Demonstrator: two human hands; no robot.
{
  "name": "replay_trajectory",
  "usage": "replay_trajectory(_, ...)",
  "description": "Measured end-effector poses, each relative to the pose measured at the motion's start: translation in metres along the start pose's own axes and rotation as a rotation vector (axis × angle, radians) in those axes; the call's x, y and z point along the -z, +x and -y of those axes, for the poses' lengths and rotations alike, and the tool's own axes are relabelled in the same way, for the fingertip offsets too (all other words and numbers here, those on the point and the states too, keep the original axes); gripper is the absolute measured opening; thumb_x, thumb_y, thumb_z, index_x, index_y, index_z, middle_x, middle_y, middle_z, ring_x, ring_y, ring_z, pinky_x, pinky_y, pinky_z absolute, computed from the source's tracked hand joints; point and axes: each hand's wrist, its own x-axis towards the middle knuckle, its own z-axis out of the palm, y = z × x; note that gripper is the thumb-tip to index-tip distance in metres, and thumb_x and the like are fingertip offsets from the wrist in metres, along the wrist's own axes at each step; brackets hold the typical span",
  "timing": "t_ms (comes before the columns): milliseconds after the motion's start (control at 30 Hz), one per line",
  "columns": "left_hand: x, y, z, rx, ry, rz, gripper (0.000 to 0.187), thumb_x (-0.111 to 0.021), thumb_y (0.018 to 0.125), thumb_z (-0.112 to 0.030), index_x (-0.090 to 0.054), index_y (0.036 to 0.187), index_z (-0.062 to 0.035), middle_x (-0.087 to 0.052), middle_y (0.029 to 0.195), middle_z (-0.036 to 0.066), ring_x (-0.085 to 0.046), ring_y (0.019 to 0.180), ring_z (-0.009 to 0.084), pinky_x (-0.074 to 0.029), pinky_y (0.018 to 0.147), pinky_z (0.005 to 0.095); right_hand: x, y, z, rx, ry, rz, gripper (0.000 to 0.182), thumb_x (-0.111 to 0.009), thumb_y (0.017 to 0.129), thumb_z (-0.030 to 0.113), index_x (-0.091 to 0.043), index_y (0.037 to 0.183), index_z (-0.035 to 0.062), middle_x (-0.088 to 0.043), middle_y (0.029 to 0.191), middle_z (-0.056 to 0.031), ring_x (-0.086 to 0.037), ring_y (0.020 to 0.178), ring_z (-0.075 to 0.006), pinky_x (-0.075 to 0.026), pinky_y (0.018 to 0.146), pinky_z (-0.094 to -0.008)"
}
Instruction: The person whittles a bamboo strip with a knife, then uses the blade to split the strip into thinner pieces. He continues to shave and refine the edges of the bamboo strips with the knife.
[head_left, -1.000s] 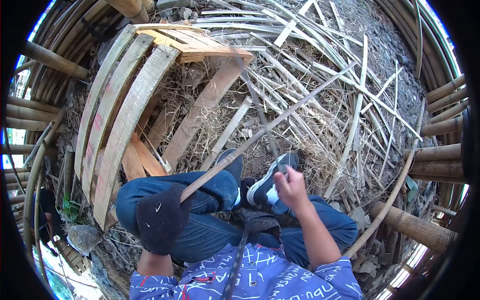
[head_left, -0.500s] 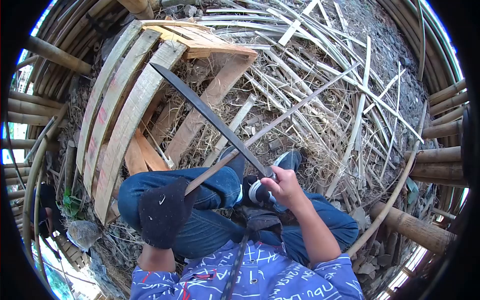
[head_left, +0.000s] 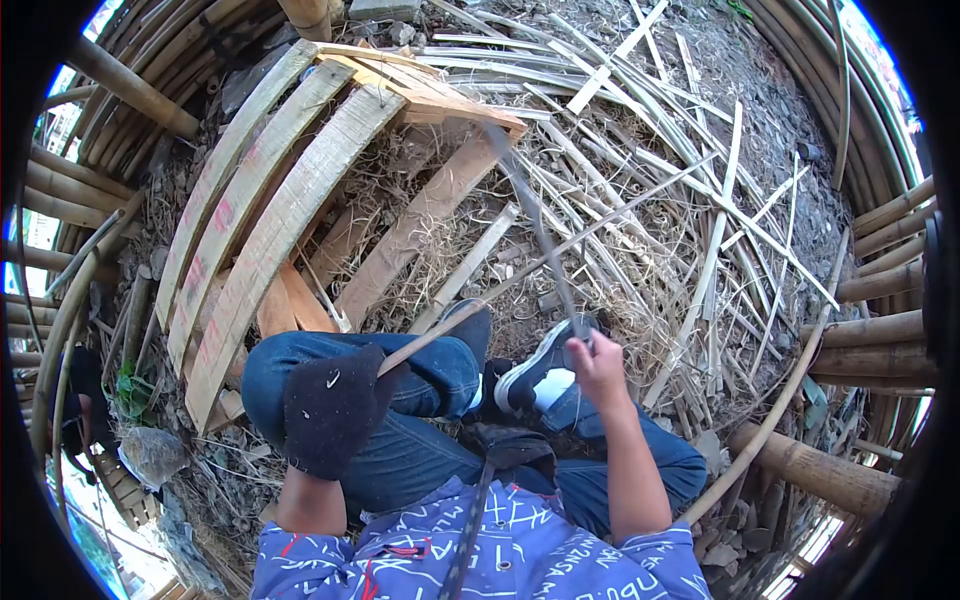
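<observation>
My left hand (head_left: pixel 340 405), wrapped in a black cloth (head_left: pixel 316 425) with a small white tick mark, rests on my knee. It grips the near end of a long thin bamboo strip (head_left: pixel 430 337), which slants away to the upper right. My left fingers are hidden by the cloth. My right hand (head_left: pixel 598 368) is closed round the handle of a machete (head_left: pixel 545 245). Its dark blade, smeared by motion, points up and crosses over the strip as seen from here. Curly bamboo shavings (head_left: pixel 450 225) lie beneath both.
A slatted wooden pallet (head_left: pixel 285 225) leans at the left, close to my knee. Split bamboo strips (head_left: pixel 725 190) are strewn over the ground ahead and right. Bamboo poles (head_left: pixel 840 475) stand along both sides. Another person (head_left: pixel 80 405) is partly visible at far left.
My right hand has shifted slightly right, and the machete blade has swung from pointing upper left to more upright. The strip and my left hand have hardly moved.
</observation>
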Motion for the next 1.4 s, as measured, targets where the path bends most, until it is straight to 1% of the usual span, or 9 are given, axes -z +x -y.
replay_trajectory(67, 0.000, 0.004, -0.003, 0.031, -0.004, -0.072, 0.022, -0.080, 0.075, -0.027, -0.063, 0.077, -0.0131, -0.057, 0.062, 0.004, -0.056, 0.055, 0.0259, -0.043, 0.051, 0.0388, 0.010, 0.003, -0.031, -0.135, 0.149, -0.074, 0.049, -0.059, 0.093, 0.050, -0.057, 0.078, 0.0025, -0.053, 0.053, -0.0019, -0.050, 0.044, -0.0108, -0.038, 0.042, -0.0278)
replay_trajectory(200, 0.001, 0.003, -0.004, 0.016, 0.000, -0.064, 0.022, -0.080, 0.074, -0.026, -0.064, 0.081, -0.0127, -0.056, 0.063, 0.004, -0.056, 0.055, 0.0256, -0.043, 0.051, 0.0389, 0.021, -0.005, -0.026, -0.247, 0.307, -0.093, 0.046, -0.058, 0.094, 0.047, -0.053, 0.075, 0.0058, -0.052, 0.053, -0.0009, -0.050, 0.041, -0.0091, -0.038, 0.038, -0.0252)
replay_trajectory(300, 0.001, 0.004, -0.006, 0.009, 0.027, -0.065, 0.025, -0.081, 0.073, -0.026, -0.065, 0.086, -0.0123, -0.055, 0.063, 0.004, -0.056, 0.056, 0.0254, -0.043, 0.052, 0.0393, 0.006, -0.019, -0.022, -0.232, 0.339, -0.038, 0.040, -0.055, 0.098, 0.039, -0.052, 0.075, 0.0055, -0.052, 0.053, -0.0017, -0.049, 0.039, -0.0089, -0.038, 0.037, -0.0239)
replay_trajectory(467, 0.001, 0.006, -0.005, -0.012, 0.097, -0.081, 0.028, -0.081, 0.075, -0.030, -0.061, 0.085, -0.0132, -0.054, 0.063, 0.002, -0.055, 0.054, 0.0230, -0.042, 0.050, 0.0373, -0.018, -0.037, 0.021, -0.173, 0.415, 0.124, 0.046, -0.057, 0.095, 0.048, -0.052, 0.077, 0.0052, -0.051, 0.054, 0.0000, -0.047, 0.041, -0.0071, -0.036, 0.038, -0.0225)
replay_trajectory(700, -0.001, 0.007, -0.003, -0.027, 0.109, -0.074, 0.026, -0.081, 0.075, -0.030, -0.061, 0.081, -0.0138, -0.054, 0.061, 0.002, -0.055, 0.052, 0.0221, -0.041, 0.049, 0.0362, -0.028, -0.042, 0.041, -0.081, 0.259, 0.240, 0.034, -0.066, 0.092, 0.030, -0.060, 0.081, -0.0010, -0.054, 0.054, -0.0043, -0.047, 0.049, -0.0104, -0.039, 0.048, -0.0300)
replay_trajectory(900, 0.004, 0.009, -0.004, 0.080, 0.013, 0.104, 0.024, -0.080, 0.075, -0.029, -0.061, 0.079, -0.0145, -0.055, 0.062, 0.003, -0.056, 0.052, 0.0232, -0.041, 0.048, 0.0374, -0.019, -0.042, 0.053, -0.057, 0.148, 0.207, 0.032, -0.068, 0.089, 0.030, -0.063, 0.084, -0.0018, -0.056, 0.056, -0.0120, -0.052, 0.048, -0.0192, -0.041, 0.050, -0.0335)
replay_trajectory(1200, 0.004, 0.009, -0.004, 0.036, 0.031, -0.078, 0.023, -0.079, 0.075, -0.030, -0.065, 0.081, -0.0128, -0.058, 0.063, 0.005, -0.057, 0.055, 0.0254, -0.043, 0.052, 0.0390, -0.002, -0.032, 0.070, -0.044, -0.059, 0.187, 0.043, -0.070, 0.086, 0.036, -0.057, 0.076, -0.0040, -0.057, 0.060, -0.0221, -0.059, 0.059, -0.0423, -0.044, 0.052, -0.0424)
replay_trajectory(1300, 0.002, 0.009, -0.006, 0.037, 0.026, -0.094, 0.022, -0.079, 0.075, -0.030, -0.066, 0.080, -0.0126, -0.058, 0.063, 0.006, -0.058, 0.055, 0.0258, -0.044, 0.053, 0.0393, 0.003, -0.027, 0.064, -0.035, -0.158, 0.124, 0.044, -0.070, 0.086, 0.036, -0.057, 0.076, -0.0041, -0.056, 0.059, -0.0225, -0.058, 0.058, -0.0429, -0.044, 0.051, -0.0426)
replay_trajectory(1400, -0.001, 0.005, -0.005, 0.042, 0.073, -0.071, 0.022, -0.080, 0.075, -0.029, -0.064, 0.080, -0.0136, -0.057, 0.065, 0.004, -0.057, 0.058, 0.0248, -0.043, 0.054, 0.0378, 0.007, -0.020, 0.040, -0.079, -0.077, 0.029, 0.042, -0.069, 0.089, 0.035, -0.057, 0.074, -0.0031, -0.053, 0.054, -0.0147, -0.052, 0.048, -0.0269, -0.040, 0.048, -0.0378)
